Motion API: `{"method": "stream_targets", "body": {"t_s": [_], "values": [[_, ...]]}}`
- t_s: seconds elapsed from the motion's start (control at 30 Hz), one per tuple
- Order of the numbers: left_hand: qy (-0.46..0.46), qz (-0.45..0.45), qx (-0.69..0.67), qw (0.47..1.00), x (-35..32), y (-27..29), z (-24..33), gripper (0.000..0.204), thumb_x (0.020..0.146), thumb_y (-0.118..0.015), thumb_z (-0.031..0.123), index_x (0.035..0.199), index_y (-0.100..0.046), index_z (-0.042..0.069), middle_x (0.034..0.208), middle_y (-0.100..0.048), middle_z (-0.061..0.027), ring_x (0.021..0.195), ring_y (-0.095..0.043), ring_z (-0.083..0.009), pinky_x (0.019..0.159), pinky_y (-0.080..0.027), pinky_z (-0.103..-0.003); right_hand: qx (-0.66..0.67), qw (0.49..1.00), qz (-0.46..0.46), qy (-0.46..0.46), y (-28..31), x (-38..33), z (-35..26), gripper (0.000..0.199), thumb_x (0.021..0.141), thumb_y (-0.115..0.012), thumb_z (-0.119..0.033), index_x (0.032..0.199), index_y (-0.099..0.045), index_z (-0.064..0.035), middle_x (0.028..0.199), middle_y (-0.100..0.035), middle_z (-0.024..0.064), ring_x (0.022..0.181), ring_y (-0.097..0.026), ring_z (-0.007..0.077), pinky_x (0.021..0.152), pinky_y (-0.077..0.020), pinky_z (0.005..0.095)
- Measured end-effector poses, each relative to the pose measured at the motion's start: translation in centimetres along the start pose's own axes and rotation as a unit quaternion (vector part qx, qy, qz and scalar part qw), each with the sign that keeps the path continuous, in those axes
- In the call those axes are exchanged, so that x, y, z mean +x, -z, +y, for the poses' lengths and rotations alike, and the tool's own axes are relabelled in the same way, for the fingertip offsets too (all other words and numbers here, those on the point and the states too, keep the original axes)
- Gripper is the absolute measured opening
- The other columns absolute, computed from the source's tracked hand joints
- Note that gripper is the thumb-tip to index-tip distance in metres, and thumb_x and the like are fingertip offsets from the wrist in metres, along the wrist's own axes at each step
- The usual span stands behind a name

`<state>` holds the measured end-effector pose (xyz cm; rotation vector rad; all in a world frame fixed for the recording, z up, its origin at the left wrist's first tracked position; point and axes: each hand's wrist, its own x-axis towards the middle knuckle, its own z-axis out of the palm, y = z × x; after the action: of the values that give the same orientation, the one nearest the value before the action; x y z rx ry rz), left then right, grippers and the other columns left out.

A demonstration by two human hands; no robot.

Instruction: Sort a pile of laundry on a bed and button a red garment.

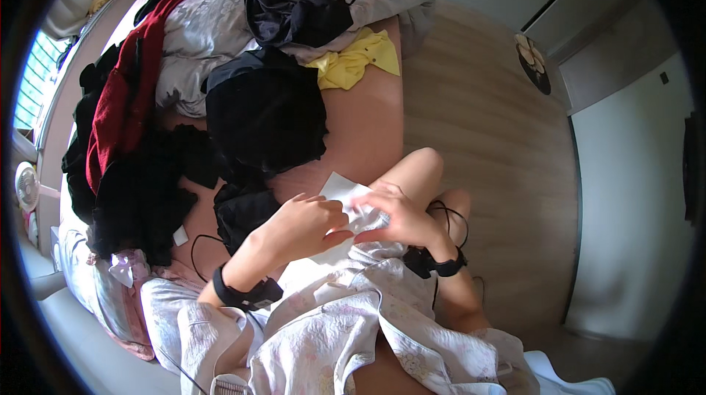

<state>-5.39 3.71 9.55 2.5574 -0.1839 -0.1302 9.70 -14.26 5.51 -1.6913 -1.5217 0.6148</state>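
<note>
Above my lap, my left hand (315, 220) is held over a flat white sheet, its fingers bent and its thumb stretched apart below them. Facing it from the right, my right hand (401, 217) makes a loose curve, thumb and fingers apart, with the fingertips smeared by motion. The white sheet (340, 186), paper or thin cloth, lies beneath and between both hands, partly hidden by them. Neither hand plainly grips it. A pale, floral-patterned garment (316, 329) covers my lap. Black bands with small boxes circle both wrists, and a black cable loops near my right knee.
On the pink bed (368, 123) lie a black folded garment (265, 112), a dark bag-like bundle (290, 1), a yellow cloth (357, 60), a red garment (136, 90) and a grey quilt (195, 38). Shoes (531, 62) stand on the wooden floor by the wall.
</note>
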Motion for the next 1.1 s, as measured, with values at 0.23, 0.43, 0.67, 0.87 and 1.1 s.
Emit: {"method": "stream_targets", "body": {"t_s": [0.23, 0.43, 0.67, 0.87, 1.1], "values": [[0.018, 0.174, 0.090, 0.981, 0.5, 11.5, 12.6, 0.023, 0.084, -0.064, 0.025, 0.094, -0.064, 0.005, 0.088, -0.063, -0.0097, 0.082, -0.063, -0.0280, 0.072, -0.050, -0.036, 0.350, 0.934, 0.050, -0.059, 5.8, -5.8, -6.4, 0.022, 0.075, -0.068, -0.011, 0.068, -0.047, -0.0053, 0.115, -0.054, 0.0215, 0.109, -0.056, 0.0300, 0.091, -0.0438, 0.0416], [-0.192, 0.237, 0.123, 0.944, -0.3, 9.4, 14.2, 0.023, 0.081, -0.064, 0.024, 0.094, -0.064, 0.005, 0.087, -0.062, -0.0092, 0.082, -0.062, -0.0274, 0.071, -0.049, -0.036, 0.488, 0.873, -0.019, -0.001, 5.8, -5.7, -12.5, 0.017, 0.079, -0.062, -0.015, 0.075, -0.051, -0.0029, 0.129, -0.045, 0.0358, 0.124, -0.047, 0.0428, 0.097, -0.0404, 0.0479], [-0.233, 0.260, 0.150, 0.925, -0.1, 7.1, 13.7, 0.023, 0.079, -0.065, 0.022, 0.094, -0.064, 0.005, 0.087, -0.061, -0.0086, 0.082, -0.061, -0.0267, 0.071, -0.049, -0.036, 0.731, 0.657, -0.041, 0.180, 4.4, -1.7, -19.7, 0.030, 0.087, -0.065, -0.028, 0.097, -0.054, -0.0019, 0.123, -0.043, 0.0463, 0.103, -0.057, 0.0460, 0.086, -0.0468, 0.0516], [-0.296, 0.275, 0.152, 0.902, 0.9, 6.3, 13.1, 0.023, 0.076, -0.065, 0.021, 0.094, -0.064, 0.006, 0.087, -0.060, -0.0081, 0.082, -0.060, -0.0261, 0.071, -0.048, -0.036, 0.818, 0.485, 0.112, 0.288, 3.9, -0.9, -24.0, 0.071, 0.090, -0.037, -0.062, 0.093, -0.049, 0.0073, 0.096, -0.052, 0.0307, 0.087, -0.060, 0.0395, 0.083, -0.0469, 0.0484], [-0.347, 0.332, 0.178, 0.859, -0.7, 5.1, 9.5, 0.024, 0.074, -0.065, 0.019, 0.094, -0.063, 0.006, 0.087, -0.058, -0.0074, 0.082, -0.058, -0.0254, 0.071, -0.047, -0.036, 0.809, 0.549, 0.042, 0.203, 4.6, -1.0, -24.1, 0.057, 0.073, -0.069, -0.024, 0.111, -0.047, 0.0131, 0.097, -0.062, 0.0230, 0.091, -0.063, 0.0263, 0.080, -0.0498, 0.0341]]}}
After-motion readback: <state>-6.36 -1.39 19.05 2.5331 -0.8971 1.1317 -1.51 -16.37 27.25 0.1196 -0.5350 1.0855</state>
